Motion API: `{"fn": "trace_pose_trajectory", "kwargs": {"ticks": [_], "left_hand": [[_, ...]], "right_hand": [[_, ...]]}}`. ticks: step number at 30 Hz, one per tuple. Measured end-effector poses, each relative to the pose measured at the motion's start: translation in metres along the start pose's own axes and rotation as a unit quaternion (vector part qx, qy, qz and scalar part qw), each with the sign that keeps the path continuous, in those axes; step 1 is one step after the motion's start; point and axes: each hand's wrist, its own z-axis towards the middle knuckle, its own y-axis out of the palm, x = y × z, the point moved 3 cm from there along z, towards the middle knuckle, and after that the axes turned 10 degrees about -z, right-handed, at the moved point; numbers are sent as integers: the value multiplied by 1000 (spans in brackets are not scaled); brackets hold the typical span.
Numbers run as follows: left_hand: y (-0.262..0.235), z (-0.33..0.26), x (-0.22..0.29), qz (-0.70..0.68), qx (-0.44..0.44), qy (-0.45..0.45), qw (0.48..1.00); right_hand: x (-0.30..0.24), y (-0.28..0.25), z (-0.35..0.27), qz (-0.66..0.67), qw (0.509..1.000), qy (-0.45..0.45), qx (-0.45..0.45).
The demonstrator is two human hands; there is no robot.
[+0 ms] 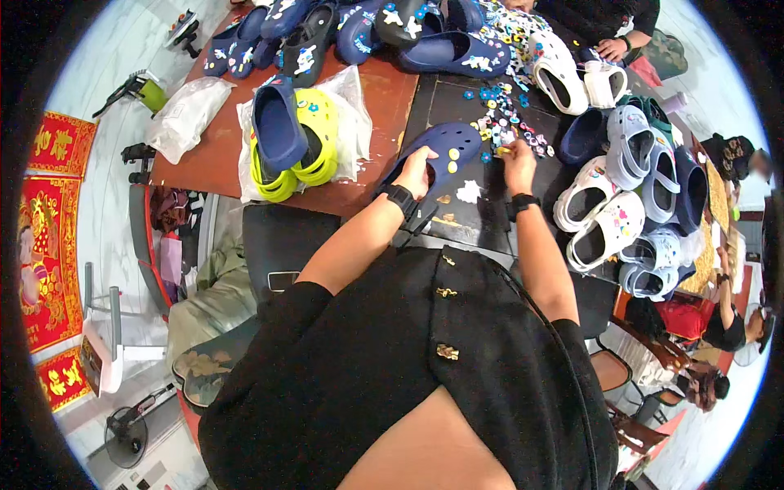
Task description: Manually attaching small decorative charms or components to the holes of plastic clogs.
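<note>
Navy clog (447,141) is held at the desk (490,219), its heel toward the wearer and its long axis slanted away and rightward to the toe. Its heel end is gripped by the left hand (418,173), fingers curled around it; two round yellow charms (453,153) are seen on its upper. Just right of the clog, the right hand (517,167) is held with fingertips nearly together at a small yellow piece (504,150); whether that is gripped cannot be told. Loose charms (510,122) are scattered right of the clog's toe, nearer the right hand than the left. Left of the clog, lime clogs (318,122) are laid on clear plastic packaging (355,114); farther left lies a white plastic bag (189,118), its contents indistinct. Beyond the clog, more decorated dark clogs (457,53) are heaped.
</note>
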Motion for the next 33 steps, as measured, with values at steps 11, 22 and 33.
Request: {"fn": "trace_pose_trajectory", "kwargs": {"ticks": [11, 22, 33], "left_hand": [[9, -7, 2, 2, -12, -1, 1000], [-7, 12, -4, -23, -25, 52, 998], [10, 9, -13, -79, -4, 85, 993]], "right_hand": [[-117, -1, -41, 71, 956, -284, -36], [-128, -8, -66, 87, 986, -144, -23], [-126, -7, -69, 95, 978, -181, -38]]}}
